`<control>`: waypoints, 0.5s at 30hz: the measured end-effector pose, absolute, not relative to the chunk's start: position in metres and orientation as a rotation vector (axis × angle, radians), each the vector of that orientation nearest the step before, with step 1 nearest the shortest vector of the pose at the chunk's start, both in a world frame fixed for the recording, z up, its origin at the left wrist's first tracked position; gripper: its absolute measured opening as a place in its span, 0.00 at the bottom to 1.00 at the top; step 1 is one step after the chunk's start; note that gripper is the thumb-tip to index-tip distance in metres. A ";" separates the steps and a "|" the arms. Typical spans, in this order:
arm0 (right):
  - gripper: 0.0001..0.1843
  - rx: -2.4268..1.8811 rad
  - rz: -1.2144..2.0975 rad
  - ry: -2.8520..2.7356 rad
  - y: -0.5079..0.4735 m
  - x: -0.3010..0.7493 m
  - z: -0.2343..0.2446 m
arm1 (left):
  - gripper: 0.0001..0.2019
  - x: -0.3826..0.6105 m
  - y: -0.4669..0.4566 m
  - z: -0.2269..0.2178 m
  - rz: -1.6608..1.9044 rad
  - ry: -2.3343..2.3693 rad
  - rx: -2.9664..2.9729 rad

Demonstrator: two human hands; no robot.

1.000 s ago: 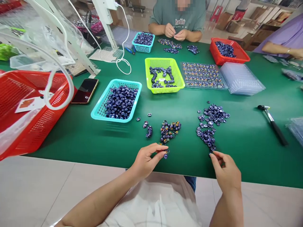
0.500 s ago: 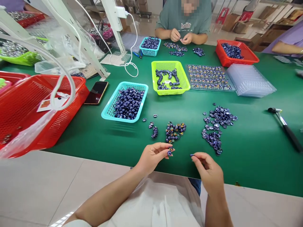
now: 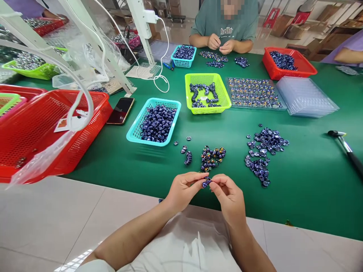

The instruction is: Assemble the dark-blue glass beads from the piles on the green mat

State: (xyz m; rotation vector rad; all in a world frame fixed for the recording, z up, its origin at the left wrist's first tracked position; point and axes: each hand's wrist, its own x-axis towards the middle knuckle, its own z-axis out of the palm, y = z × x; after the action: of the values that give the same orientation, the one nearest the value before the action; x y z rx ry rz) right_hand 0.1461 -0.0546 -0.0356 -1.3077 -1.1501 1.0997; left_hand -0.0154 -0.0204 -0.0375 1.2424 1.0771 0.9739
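Note:
My left hand pinches a small shiny dark-blue part between thumb and fingers, just over the table's near edge. Close against it, my right hand is closed in a pinch on a small dark-blue disc, now mostly covered by the fingertips. Right behind the hands lies a pile of blue ring-like parts with orange bits. A short curved row of blue pieces sits to its left. Off to the right spreads a heap of loose blue discs.
A light-blue basket of blue parts, a lime basket, a filled clear tray and stacked clear trays stand beyond. A hammer lies right, a phone and red basket left. A co-worker sits opposite.
My right hand has moved left with the disc, from apart to touching the part in my left hand. The left hand keeps its pinch. The view has shifted slightly.

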 end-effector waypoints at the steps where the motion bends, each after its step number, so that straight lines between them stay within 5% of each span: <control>1: 0.06 -1.316 1.096 -1.133 -0.055 0.145 -0.036 | 0.10 -0.015 -0.021 -0.038 0.987 1.076 1.283; 15: 0.05 -1.334 1.065 -1.091 -0.060 0.141 -0.045 | 0.11 -0.012 -0.027 -0.040 1.109 1.052 1.530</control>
State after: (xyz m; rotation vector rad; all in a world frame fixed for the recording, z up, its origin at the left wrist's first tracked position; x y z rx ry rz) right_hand 0.1409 -0.0598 -0.0450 -1.3336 -1.0912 1.0654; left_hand -0.0116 -0.0269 -0.0403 1.5296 1.0518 1.1091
